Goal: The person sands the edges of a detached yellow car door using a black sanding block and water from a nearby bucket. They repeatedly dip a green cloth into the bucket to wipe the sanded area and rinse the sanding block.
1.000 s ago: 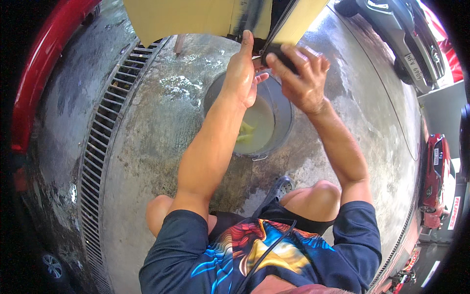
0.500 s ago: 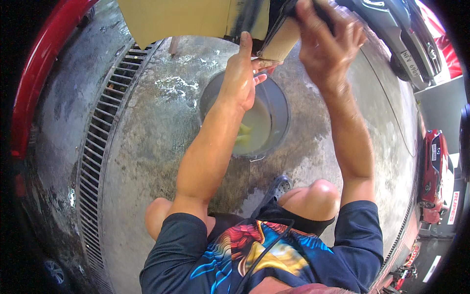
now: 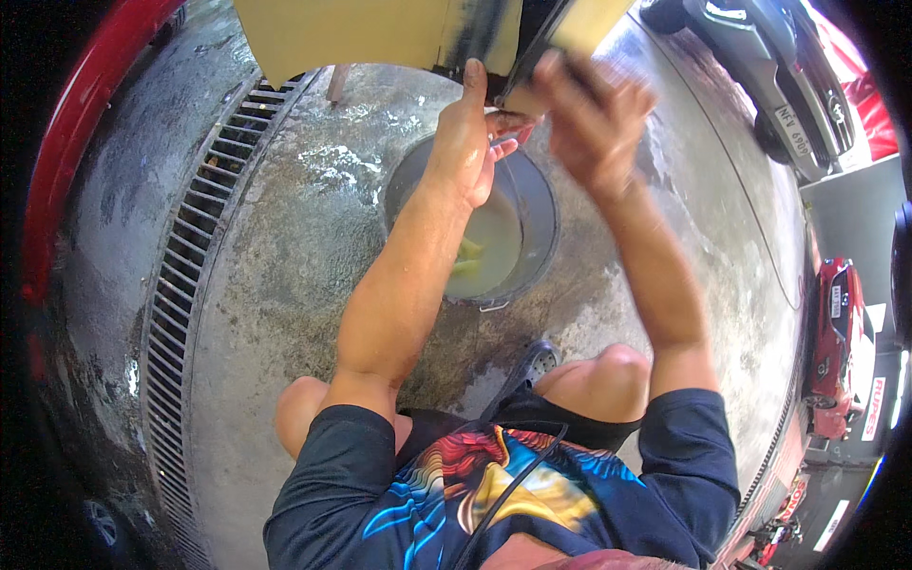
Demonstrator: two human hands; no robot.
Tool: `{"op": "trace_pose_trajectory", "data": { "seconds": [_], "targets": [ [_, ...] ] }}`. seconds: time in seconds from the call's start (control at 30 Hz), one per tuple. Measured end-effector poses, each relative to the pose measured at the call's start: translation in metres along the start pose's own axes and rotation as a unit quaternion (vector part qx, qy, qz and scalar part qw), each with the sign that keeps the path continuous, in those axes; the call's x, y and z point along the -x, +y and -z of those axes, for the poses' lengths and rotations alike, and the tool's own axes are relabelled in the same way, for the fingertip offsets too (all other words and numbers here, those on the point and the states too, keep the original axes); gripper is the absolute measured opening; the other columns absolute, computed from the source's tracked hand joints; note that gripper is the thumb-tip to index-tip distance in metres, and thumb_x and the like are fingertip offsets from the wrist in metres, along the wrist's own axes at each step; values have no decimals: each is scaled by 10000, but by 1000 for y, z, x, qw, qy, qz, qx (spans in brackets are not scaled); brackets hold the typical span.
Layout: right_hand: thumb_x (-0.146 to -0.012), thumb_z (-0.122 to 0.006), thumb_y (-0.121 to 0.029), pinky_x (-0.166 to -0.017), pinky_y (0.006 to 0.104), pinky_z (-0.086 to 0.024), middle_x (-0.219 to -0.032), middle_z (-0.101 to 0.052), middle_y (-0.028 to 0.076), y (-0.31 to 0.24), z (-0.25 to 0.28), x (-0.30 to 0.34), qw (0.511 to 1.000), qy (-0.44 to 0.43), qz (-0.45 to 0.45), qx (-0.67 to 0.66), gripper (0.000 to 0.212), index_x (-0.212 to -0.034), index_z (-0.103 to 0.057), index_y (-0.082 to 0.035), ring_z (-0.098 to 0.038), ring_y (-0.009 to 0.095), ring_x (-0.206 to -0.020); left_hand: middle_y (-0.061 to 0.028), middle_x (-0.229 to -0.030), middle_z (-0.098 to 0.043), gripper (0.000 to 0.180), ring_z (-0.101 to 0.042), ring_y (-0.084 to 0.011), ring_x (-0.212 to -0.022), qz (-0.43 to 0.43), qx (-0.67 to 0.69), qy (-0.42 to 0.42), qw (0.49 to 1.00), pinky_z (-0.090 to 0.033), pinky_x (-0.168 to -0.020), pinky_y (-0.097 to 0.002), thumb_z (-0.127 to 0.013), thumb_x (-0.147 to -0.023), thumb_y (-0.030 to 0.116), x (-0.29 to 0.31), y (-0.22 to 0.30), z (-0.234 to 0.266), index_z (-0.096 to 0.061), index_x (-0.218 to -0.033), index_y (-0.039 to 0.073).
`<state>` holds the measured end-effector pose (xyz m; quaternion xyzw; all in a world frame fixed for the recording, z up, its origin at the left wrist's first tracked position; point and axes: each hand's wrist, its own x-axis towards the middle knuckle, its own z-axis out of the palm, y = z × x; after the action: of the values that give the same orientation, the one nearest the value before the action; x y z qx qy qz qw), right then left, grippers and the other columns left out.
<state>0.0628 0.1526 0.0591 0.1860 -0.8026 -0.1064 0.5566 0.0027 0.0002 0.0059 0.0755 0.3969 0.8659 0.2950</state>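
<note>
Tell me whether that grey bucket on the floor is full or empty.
Partly filled. The bucket stands upright on the wet concrete, with cloudy yellowish liquid low inside and bare grey wall above it.

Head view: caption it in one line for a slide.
Crouched over a grey bucket of soapy water, left hand and blurred right hand work at a yellow panel.

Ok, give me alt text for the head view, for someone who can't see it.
A squatting person's left hand and blurred right hand are raised against a yellow panel, above a grey bucket of cloudy water. Wet concrete floor, a drain grate on the left, parked cars on the right.
</note>
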Motion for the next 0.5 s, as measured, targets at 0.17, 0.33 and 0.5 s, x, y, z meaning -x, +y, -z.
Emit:
{"op": "trace_pose_trajectory", "data": {
  "seconds": [0.17,0.33,0.5],
  "targets": [
    [-795,-802,-151,-861,386,-430,-1225,-682,-75,3,3,-5,999,-17,29,-12,443,-1186,-788,-360,-622,165,-1079,-69,-1029,-774,767,-666,-167,-955,-15,4,1,1000,-415,-877,-370,-481,-965,812,0,-2,0,-694,-1164,102],
    [-757,-834,-18,-827,399,-439,-1157,-735,3,23,9,-36,996,67,-50,25,437,-1134,-800,-237,-640,248,-994,-68,-1199,-740,741,-671,-202,-1112,-10,-5,-33,999,-408,-944,-404,-529,-955,790,1,-4,4,-638,-1310,148],
    [-740,-801,-78,-931,392,-429,-1280,-672,19,9,10,-11,998,-50,15,-25,544,-1242,-779,-287,-638,237,-1108,-65,-1200,-743,727,-684,-208,-1083,-1,10,-32,999,-406,-951,-420,-513,-973,776,0,2,0,-637,-1312,145]
  ]
}}
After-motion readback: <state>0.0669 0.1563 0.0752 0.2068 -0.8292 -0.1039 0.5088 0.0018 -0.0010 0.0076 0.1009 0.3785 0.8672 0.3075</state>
